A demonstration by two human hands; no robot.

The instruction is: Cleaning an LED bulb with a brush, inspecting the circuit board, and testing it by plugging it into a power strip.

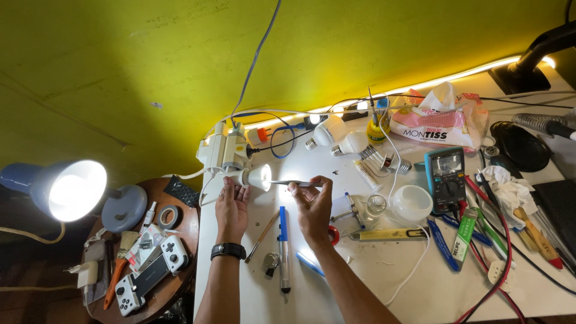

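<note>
probing a lit bulb is the step i read as in hand: my left hand (231, 203) is wrapped around the neck of the led bulb (257, 177), which sits at the far-left part of the white table (384, 282), its base seated in a white socket adapter (225, 153) and its open face glowing toward the right. my right hand (312, 203) has its fingers pinched together on a pair of tweezers (295, 183), held nearly level, with the tips reaching into the bright face of the bulb; whether they touch anything inside i cannot tell, the glare washes it out. the detached white dome (410, 203) lies well off to the right, just beside the teal multimeter (446, 174), and two more bulbs (339, 137) lie near the back wall. below my hands a blue pen-shaped tool (282, 247) rests on the table, untouched. judging from this, the work is mid-way: the bulb is open and powered, and the fault is being hunted. the next move, i judge, calls for a very steady right hand with small tip movements, and a firm left grip so the bulb does not twist in the socket. since the thing is live, a slip of the metal tips across contacts looks like the main risk.
</note>
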